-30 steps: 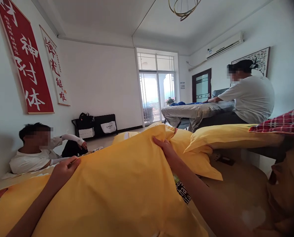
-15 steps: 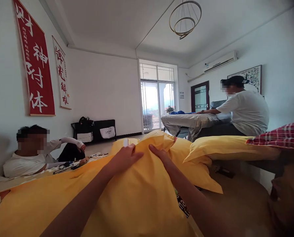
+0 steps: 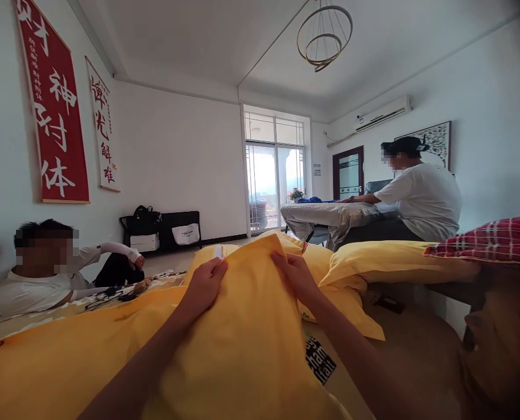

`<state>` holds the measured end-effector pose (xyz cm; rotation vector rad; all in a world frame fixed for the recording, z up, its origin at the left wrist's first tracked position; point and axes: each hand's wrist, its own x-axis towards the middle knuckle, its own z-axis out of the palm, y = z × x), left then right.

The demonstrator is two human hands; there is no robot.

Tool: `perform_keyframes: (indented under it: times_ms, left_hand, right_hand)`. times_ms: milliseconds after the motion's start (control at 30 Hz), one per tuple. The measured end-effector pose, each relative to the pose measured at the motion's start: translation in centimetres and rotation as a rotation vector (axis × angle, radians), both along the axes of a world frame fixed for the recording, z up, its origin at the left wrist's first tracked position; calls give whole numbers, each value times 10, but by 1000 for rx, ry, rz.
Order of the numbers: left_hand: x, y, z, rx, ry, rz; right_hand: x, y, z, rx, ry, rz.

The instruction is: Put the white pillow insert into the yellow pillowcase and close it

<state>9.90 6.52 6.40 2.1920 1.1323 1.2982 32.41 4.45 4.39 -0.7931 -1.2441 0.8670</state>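
A large yellow cloth cover lies across the foreground, raised into a peak in the middle. My left hand pinches the cloth on the left side of that peak, fingers closed on the fabric. My right hand grips the cloth on the right side of the peak, fingers curled over its edge. The two hands sit close together, a short gap of cloth between them. A small white tag or corner pokes up just above my left fingers.
Yellow pillows and a red plaid cloth lie at the right. One person reclines at the left by the wall. Another person sits at a covered table behind. Bags stand along the far wall.
My left hand moved from the cloth's far left to the middle, beside my right hand, then closed on the fabric. The cloth's peak has narrowed between both hands.
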Motion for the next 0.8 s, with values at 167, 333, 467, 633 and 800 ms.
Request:
perform_keyframes:
  times_ms: [167, 333, 467, 633, 800]
  left_hand:
    - [-1, 0, -3, -26, -32, -69]
    - [-2, -2, -5, -38, -21, -84]
    - [-3, -2, -7, -19, -9, -72]
    - [-3, -1, -8, -22, -38, -68]
    - [1, 0, -9, -24, -21, -71]
  right_hand:
    - [-20, 3, 3, -20, -3, -20]
    - [-32, 7, -3, -19, -74, -52]
    - [-34, -1, -8, 7, -68, 7]
    - [-30, -14, -19, 127, -78, -307]
    - [-29, -15, -32, 232, -237, -516]
